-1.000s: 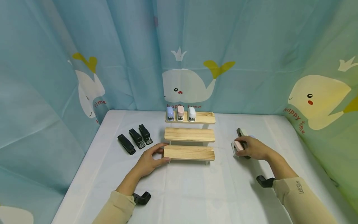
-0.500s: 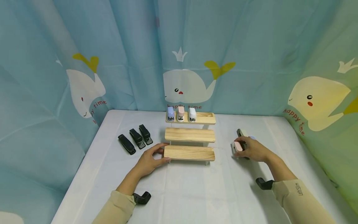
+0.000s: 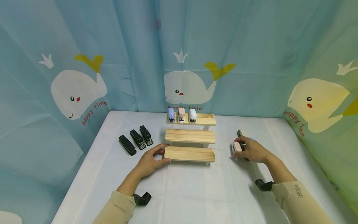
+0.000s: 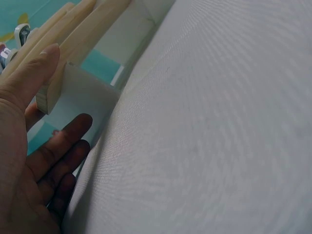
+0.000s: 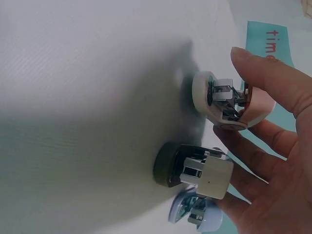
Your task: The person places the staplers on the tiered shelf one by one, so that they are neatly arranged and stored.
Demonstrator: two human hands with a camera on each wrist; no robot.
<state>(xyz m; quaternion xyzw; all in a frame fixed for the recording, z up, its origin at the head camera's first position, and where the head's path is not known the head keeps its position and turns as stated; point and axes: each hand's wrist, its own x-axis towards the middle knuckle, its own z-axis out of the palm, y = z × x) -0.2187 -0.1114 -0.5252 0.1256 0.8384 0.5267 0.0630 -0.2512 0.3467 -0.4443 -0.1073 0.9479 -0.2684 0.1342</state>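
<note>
My left hand (image 3: 149, 161) holds the left end of the lowest step of a three-tier wooden display stand (image 3: 190, 154). In the left wrist view the thumb lies along the front of the board (image 4: 90, 31), and the other fingers reach behind its end. My right hand (image 3: 253, 150) has thumb and fingers around a small pink and white stapler (image 5: 261, 105) at the table's right. Close beside it in the right wrist view stand a cream and dark stapler (image 5: 217, 175) and a light blue stapler (image 5: 212, 217), both partly hidden by the hand in the head view.
On the top tier stand a blue stapler (image 3: 171, 115), a pink stapler (image 3: 181, 114) and a white stapler (image 3: 192, 115). Three black staplers (image 3: 138, 139) lie left of the stand. A whale-print curtain (image 3: 134, 46) hangs around the white table (image 3: 181, 193).
The head view has shifted slightly. Both hands keep their places, and the pink stapler by the right hand has turned a little more upright.
</note>
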